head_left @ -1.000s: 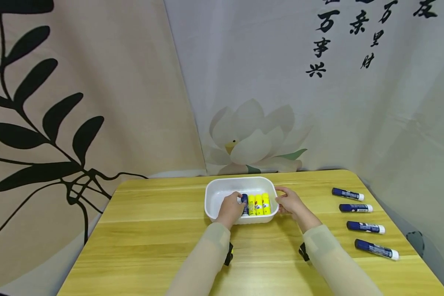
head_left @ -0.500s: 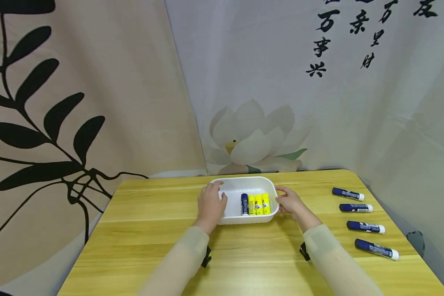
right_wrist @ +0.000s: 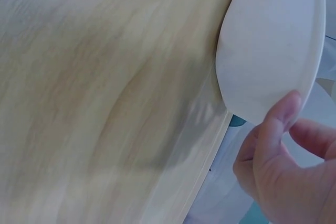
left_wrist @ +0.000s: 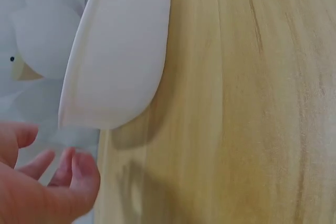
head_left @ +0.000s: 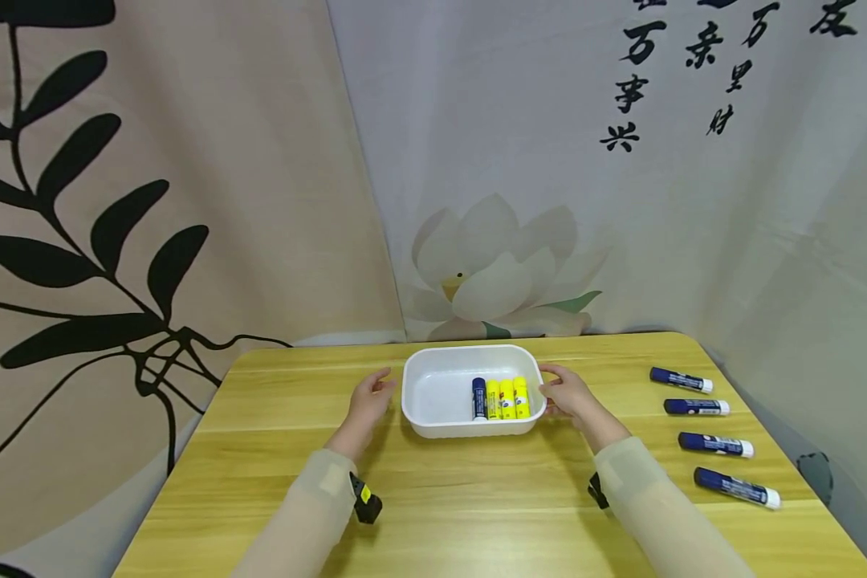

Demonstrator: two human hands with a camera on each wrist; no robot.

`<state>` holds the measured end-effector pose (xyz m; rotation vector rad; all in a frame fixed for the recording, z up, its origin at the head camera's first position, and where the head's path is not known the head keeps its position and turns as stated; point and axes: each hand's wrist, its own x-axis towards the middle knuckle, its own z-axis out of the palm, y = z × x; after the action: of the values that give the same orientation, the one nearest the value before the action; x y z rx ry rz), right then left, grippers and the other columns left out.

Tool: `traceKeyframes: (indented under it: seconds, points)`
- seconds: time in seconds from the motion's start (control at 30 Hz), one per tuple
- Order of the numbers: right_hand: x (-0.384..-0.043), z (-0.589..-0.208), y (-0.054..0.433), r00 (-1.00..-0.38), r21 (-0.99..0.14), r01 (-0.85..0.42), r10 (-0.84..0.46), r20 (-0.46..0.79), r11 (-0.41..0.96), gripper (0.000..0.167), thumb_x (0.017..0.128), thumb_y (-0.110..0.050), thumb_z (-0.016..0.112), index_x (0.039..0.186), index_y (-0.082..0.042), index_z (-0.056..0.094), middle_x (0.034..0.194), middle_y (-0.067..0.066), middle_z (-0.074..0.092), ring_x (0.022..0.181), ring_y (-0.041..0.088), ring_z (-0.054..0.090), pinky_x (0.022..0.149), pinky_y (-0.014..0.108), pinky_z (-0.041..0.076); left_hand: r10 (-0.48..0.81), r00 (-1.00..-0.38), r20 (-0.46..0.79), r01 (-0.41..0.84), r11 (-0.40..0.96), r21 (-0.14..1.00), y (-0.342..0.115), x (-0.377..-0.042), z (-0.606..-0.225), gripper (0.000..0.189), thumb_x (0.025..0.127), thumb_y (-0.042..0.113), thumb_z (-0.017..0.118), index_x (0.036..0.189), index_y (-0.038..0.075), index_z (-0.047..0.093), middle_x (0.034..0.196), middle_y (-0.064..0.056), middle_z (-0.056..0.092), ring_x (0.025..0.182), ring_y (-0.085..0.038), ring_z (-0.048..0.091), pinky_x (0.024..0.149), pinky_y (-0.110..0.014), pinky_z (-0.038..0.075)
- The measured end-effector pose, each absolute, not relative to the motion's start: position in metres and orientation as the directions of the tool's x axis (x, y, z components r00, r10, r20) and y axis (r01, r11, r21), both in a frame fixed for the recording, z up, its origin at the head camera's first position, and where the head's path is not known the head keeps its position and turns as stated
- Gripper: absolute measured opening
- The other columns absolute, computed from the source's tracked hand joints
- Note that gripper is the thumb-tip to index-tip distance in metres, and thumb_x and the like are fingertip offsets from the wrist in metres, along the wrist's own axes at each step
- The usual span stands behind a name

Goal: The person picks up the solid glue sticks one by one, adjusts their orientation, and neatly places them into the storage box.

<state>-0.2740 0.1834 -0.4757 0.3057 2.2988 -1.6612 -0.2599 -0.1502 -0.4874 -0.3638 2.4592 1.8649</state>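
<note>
A white plastic tray [head_left: 433, 429] stands at the back middle of the table. Inside, toward its right side, a dark blue glue stick [head_left: 479, 400] lies beside three yellow glue sticks [head_left: 506, 400]. My right hand [head_left: 567, 396] grips the tray's right end; in the right wrist view the thumb and a finger meet at the rim of the tray [right_wrist: 268, 45]. To the left of the tray, my left hand [head_left: 368, 404] is off it, fingers loosely bent and holding nothing. The left wrist view shows a gap between this hand [left_wrist: 47, 182] and the tray's end [left_wrist: 115, 61].
Several blue glue sticks with white ends, one of them the nearest glue stick [head_left: 735, 487], lie in a spaced column along the right side of the wooden table [head_left: 506, 514]. A printed curtain [head_left: 491, 160] hangs right behind the table's back edge.
My left hand has let go of the blue glue stick in the tray, passed over the tray's left end and moved left, off the tray. My right hand has stayed at the right end.
</note>
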Motion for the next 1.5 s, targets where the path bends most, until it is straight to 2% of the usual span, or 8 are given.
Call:
traceKeyframes:
  seconds: [0.17,0.47,0.7,0.83,0.97,1.07,1.23,1.5]
  points:
    - [-0.272,-0.477,0.185,-0.939,-0.893,0.323,-0.014,-0.345,0.314,0.047,0.097,-0.006,0.047,0.143,-0.010,0.037,0.111,0.019,0.047,0.075,0.020,0.060,0.077,0.040,0.055,-0.095,-0.966,-0.240,-0.253,0.162,0.954,-0.148,-0.259,-0.494,0.042,0.098,0.013,0.051,0.138,0.003,0.045,0.112,-0.012,0.050,0.090,-0.018,0.055,0.085,-0.040,0.051]
    - [-0.268,-0.479,0.193,-0.942,-0.905,0.292,-0.074,-0.329,0.308,0.049,0.099,-0.012,0.047,0.146,-0.009,0.033,0.114,0.021,0.046,0.077,0.017,0.056,0.073,0.034,0.056,-0.078,-0.968,-0.239,-0.249,0.145,0.958,-0.142,-0.261,-0.498,0.039,0.094,0.003,0.053,0.133,0.001,0.051,0.095,-0.007,0.052,0.071,-0.012,0.051,0.071,-0.031,0.049]
    - [-0.245,-0.468,0.224,-0.979,-0.881,-0.025,-0.189,-0.074,0.472,0.051,0.098,-0.019,0.051,0.145,-0.007,0.034,0.117,0.019,0.049,0.095,0.032,0.056,0.077,0.043,0.055,-0.071,-0.970,-0.234,-0.242,0.134,0.961,-0.139,-0.261,-0.497,0.039,0.094,0.003,0.053,0.133,0.002,0.051,0.093,-0.007,0.051,0.068,-0.011,0.049,0.065,-0.025,0.047]
    - [-0.224,-0.466,0.255,-0.940,-0.731,-0.317,-0.301,0.159,0.605,0.046,0.096,-0.016,0.055,0.141,-0.011,0.044,0.118,0.015,0.055,0.100,0.030,0.056,0.077,0.038,0.051,-0.076,-0.972,-0.223,-0.231,0.124,0.965,-0.140,-0.262,-0.496,0.040,0.094,0.002,0.053,0.133,0.001,0.051,0.093,-0.007,0.051,0.067,-0.011,0.049,0.064,-0.025,0.047]
    - [-0.201,-0.466,0.295,-0.875,-0.505,-0.484,-0.386,0.293,0.715,0.046,0.092,-0.014,0.061,0.136,-0.017,0.050,0.123,0.009,0.055,0.108,0.031,0.052,0.082,0.050,0.048,-0.089,-0.969,-0.231,-0.241,0.123,0.963,-0.141,-0.263,-0.496,0.040,0.094,0.003,0.054,0.134,0.002,0.051,0.096,-0.008,0.050,0.068,-0.011,0.049,0.068,-0.027,0.049]
    - [-0.184,-0.467,0.329,-0.836,-0.341,-0.537,-0.431,0.341,0.772,0.051,0.085,-0.012,0.069,0.133,-0.018,0.054,0.123,0.006,0.055,0.109,0.028,0.050,0.081,0.053,0.047,-0.086,-0.967,-0.240,-0.249,0.121,0.961,-0.141,-0.262,-0.496,0.040,0.094,0.003,0.054,0.134,0.003,0.051,0.097,-0.009,0.050,0.069,-0.011,0.050,0.070,-0.029,0.050]
    - [-0.162,-0.480,0.379,-0.797,-0.141,-0.549,-0.465,0.384,0.824,0.063,0.068,-0.009,0.081,0.126,-0.020,0.060,0.113,-0.001,0.058,0.097,0.016,0.052,0.070,0.039,0.049,-0.075,-0.968,-0.241,-0.249,0.123,0.961,-0.143,-0.261,-0.496,0.040,0.094,0.003,0.053,0.135,0.003,0.050,0.095,-0.008,0.049,0.068,-0.011,0.051,0.069,-0.028,0.050]
    - [-0.147,-0.509,0.435,-0.804,-0.111,-0.576,-0.536,0.256,0.810,0.059,0.067,-0.019,0.082,0.123,-0.023,0.063,0.102,0.001,0.060,0.084,0.009,0.057,0.060,0.026,0.047,-0.074,-0.966,-0.247,-0.255,0.133,0.958,-0.143,-0.262,-0.498,0.041,0.095,0.004,0.053,0.135,0.005,0.050,0.097,-0.009,0.050,0.069,-0.012,0.051,0.069,-0.028,0.050]
